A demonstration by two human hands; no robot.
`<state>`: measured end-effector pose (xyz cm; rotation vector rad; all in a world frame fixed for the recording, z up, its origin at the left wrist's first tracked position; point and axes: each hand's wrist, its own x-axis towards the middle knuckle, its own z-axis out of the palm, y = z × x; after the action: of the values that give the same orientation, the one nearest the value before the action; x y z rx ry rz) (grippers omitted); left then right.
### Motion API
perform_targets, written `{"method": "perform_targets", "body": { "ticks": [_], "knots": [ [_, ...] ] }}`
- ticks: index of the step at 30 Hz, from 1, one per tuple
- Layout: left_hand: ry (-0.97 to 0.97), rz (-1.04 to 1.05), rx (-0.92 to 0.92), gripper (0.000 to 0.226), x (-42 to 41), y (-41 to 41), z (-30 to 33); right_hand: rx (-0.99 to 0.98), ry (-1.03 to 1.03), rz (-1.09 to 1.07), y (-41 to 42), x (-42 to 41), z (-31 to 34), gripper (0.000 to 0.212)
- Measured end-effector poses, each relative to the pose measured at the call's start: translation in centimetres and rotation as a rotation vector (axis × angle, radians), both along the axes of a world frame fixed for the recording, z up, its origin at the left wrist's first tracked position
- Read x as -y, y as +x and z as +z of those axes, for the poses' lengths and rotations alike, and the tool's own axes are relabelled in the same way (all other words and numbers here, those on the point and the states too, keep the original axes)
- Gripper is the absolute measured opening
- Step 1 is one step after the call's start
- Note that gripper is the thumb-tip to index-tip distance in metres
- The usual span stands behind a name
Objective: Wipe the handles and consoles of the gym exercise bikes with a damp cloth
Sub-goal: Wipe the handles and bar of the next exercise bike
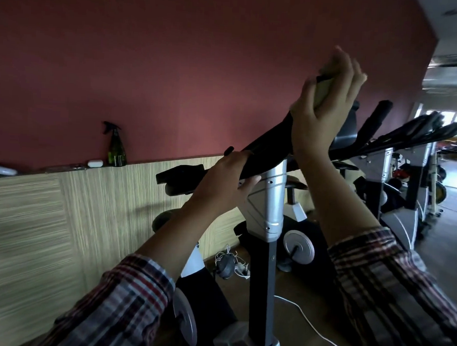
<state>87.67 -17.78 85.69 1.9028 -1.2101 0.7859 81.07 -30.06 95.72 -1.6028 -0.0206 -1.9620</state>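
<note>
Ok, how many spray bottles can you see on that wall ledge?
1. A green spray bottle with a black trigger stands upright on the ledge left of the bike handlebar. Others may sit beyond the frame's left edge.

A green spray bottle (116,146) with a black trigger stands on a narrow ledge (63,168) along the dark red wall (190,65). Just left of it lies a small white case (95,163). Pale striped wood panelling (34,228) covers the wall below the ledge. A white cable (308,318) trails across the floor, and a tangle of white cords (229,257) lies near the panelling.
</note>
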Motion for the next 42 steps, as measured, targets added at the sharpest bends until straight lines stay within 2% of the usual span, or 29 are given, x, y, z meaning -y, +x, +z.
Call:
{"method": "perform_targets", "body": {
  "ticks": [6, 12, 17, 21, 24, 30, 32, 35, 38, 42],
  "knots": [
    [0.032, -0.023, -0.013, 0.047, 0.5, 0.6, 0.7, -0.024, -0.134, -0.141, 0.3, -0.1, -2.8, 0.048],
    [0.061, -0.286, -0.144, 0.037, 1.1, 1.5, 2.8, 0.021, -0.188, -0.171, 0.0, 1.4, 0.3, 0.033],
    [-0.063, -0.407, -0.185, 0.044, 1.3, 2.2, 2.0, 0.028, -0.138, -0.076, 0.6, 0.2, -3.0, 0.047],
    [-0.160, -0.427, -0.113, 0.042, 1.6, 2.3, 1.2, -0.026, -0.115, -0.035, -0.1, 1.4, -1.0, 0.048],
    [-0.132, -0.447, -0.083, 0.042, 1.8, 3.0, 1.1, 0.035, -0.026, -0.023, 0.0, 1.0, 0.0, 0.044],
    [-0.126, -0.551, -0.028, 0.048, 1.2, 4.4, 1.1, 0.087, 0.119, -0.010, 1.9, -0.9, -3.3, 0.052],
    [-0.094, -0.609, -0.026, 0.039, 1.2, 4.8, 1.6, 0.075, 0.148, -0.053, 1.6, -0.1, -1.8, 0.049],
    [-0.068, -0.659, 0.006, 0.043, 1.3, 5.8, 2.3, 0.083, 0.149, -0.116, 1.3, 0.8, 0.1, 0.047],
    [-0.030, -0.719, -0.003, 0.047, 1.4, 6.7, 2.9, 0.081, 0.152, -0.201, 1.8, -0.1, -1.2, 0.049],
    [0.064, -0.899, -0.063, 0.048, 1.8, 8.0, 3.4, 0.070, 0.139, -0.370, 2.2, -1.4, -4.2, 0.060]
  ]
}}
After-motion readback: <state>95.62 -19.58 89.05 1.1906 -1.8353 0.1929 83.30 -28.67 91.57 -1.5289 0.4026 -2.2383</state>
